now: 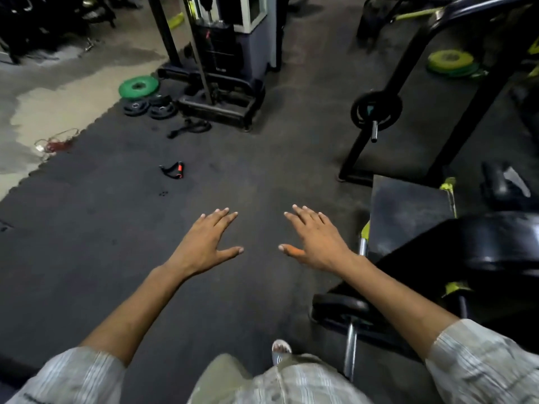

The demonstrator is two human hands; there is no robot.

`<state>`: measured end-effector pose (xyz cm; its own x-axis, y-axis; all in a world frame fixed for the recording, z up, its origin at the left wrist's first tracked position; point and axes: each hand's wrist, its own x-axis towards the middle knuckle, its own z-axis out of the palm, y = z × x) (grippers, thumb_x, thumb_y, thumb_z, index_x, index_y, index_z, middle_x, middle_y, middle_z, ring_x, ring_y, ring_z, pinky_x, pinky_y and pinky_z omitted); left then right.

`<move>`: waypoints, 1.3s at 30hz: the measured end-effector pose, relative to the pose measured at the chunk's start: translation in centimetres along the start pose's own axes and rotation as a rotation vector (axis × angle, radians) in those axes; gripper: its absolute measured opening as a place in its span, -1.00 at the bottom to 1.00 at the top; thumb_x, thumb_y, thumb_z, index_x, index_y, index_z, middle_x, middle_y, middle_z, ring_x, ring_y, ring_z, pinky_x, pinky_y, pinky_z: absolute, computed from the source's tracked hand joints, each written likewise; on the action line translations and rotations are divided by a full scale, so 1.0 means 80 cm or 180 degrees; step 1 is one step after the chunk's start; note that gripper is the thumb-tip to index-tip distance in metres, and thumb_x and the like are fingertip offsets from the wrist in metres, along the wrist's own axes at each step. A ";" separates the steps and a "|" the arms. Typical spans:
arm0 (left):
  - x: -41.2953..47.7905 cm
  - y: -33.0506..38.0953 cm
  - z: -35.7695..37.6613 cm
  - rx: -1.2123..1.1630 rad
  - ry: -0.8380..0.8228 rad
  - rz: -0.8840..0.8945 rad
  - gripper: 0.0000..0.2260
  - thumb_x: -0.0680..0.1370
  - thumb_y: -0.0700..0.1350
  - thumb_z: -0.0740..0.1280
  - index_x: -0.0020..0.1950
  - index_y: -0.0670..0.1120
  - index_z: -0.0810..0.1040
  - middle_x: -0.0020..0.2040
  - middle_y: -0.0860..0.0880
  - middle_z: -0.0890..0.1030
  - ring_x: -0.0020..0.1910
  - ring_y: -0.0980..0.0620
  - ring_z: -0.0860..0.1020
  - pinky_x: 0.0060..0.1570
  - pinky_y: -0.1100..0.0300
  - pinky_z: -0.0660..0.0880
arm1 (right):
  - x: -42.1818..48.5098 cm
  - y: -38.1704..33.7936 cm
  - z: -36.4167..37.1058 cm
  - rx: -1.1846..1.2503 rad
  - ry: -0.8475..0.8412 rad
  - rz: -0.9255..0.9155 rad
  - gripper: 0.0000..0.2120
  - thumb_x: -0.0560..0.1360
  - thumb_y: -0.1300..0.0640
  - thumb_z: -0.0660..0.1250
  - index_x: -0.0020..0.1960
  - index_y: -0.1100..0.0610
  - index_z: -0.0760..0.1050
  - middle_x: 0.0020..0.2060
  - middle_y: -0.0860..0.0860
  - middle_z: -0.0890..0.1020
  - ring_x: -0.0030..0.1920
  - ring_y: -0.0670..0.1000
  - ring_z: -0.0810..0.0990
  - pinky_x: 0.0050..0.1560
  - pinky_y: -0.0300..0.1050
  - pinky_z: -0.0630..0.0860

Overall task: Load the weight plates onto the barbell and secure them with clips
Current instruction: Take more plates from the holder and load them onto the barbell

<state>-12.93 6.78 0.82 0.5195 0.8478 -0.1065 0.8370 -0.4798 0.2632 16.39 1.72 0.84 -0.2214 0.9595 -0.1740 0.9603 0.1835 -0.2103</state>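
Note:
My left hand (pixel 208 242) and my right hand (pixel 313 239) are stretched out flat over the dark rubber floor, fingers spread, holding nothing. A steel barbell sleeve (pixel 351 349) sticks out at the lower right with a black plate (pixel 339 309) on it, just under my right forearm. A green weight plate (pixel 139 87) lies on the floor at the upper left, with two small black plates (pixel 150 107) beside it. A black clip with orange grips (pixel 172 170) lies on the floor ahead of my left hand.
A cable machine base (pixel 217 103) stands ahead at the centre. A black rack (pixel 405 91) on the right carries a plate (pixel 376 110) on a peg. A padded bench (pixel 405 215) sits at the right. Yellow-green plates (pixel 452 64) are stacked far right. A black strap handle (pixel 189 128) lies on the floor.

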 end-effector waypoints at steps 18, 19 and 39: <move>0.596 -0.300 -0.141 -0.0161 -0.0285 0.0763 -0.20 0.52 0.34 0.32 0.65 0.03 0.16 0.65 -0.02 0.20 0.64 -0.01 0.13 0.62 -0.01 0.06 | 0.551 0.111 -0.123 0.0028 0.0167 0.0879 -0.20 0.57 -0.40 0.18 0.64 0.04 0.19 0.66 0.08 0.19 0.66 0.13 0.16 0.59 0.15 0.19; 0.624 -0.304 -0.151 -0.0169 -0.0293 0.0849 -0.20 0.52 0.34 0.33 0.65 0.03 0.16 0.64 -0.02 0.21 0.64 -0.01 0.13 0.62 0.00 0.06 | 0.571 0.120 -0.132 0.0036 0.0205 0.0923 -0.20 0.57 -0.40 0.18 0.64 0.04 0.19 0.66 0.08 0.20 0.66 0.13 0.17 0.58 0.14 0.20; 1.376 -0.250 -0.191 -0.0098 -0.0799 0.1879 -0.20 0.52 0.33 0.34 0.64 0.00 0.19 0.63 -0.05 0.26 0.63 -0.01 0.16 0.61 0.00 0.08 | 1.035 0.549 -0.302 0.0330 0.0300 0.1907 -0.24 0.59 -0.37 0.21 0.63 0.05 0.21 0.64 0.07 0.24 0.65 0.13 0.19 0.56 0.13 0.25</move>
<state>24.88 113.14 -1.54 0.9189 0.3624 -0.1556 0.3944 -0.8398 0.3731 44.37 94.38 0.43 0.3722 0.9050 -0.2061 0.8905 -0.4107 -0.1956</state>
